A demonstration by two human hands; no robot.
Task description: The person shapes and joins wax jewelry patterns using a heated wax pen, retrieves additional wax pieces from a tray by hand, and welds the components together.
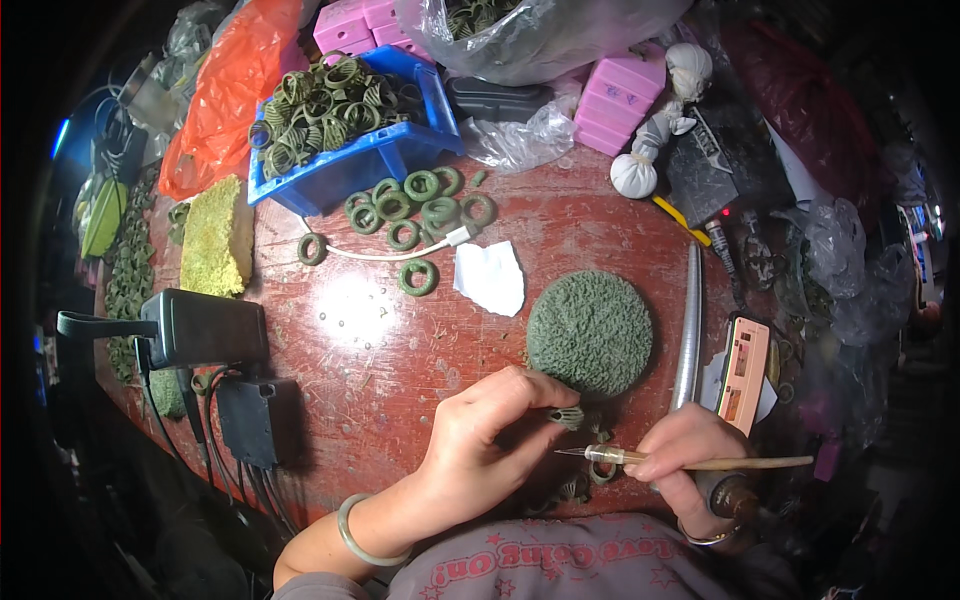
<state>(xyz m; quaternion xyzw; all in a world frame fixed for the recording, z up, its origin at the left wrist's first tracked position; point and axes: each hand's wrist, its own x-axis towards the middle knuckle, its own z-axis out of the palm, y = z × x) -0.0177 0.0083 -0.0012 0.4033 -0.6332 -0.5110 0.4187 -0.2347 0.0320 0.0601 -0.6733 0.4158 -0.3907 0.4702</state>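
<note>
My left hand [490,435] pinches a small ridged green ring [568,417] between thumb and fingertips, just at the near edge of a round, rough-textured green pad [590,335]. My right hand [690,455] grips a slender needle-tipped tool [735,463] with a wooden handle and a clear collar. Its fine tip points left, a little below the ring and apart from it. Beneath the tool, another green ring [602,473] and small green bits lie on the red table [400,330].
Several green rings [403,235] lie before a blue bin [330,175] heaped with carved rings. A white cable [375,256] and torn paper [490,278] are nearby. At right lie a tapered metal ring mandrel [688,325] and pink device [742,375]; at left, black boxes [210,328] and a yellow sponge [216,238].
</note>
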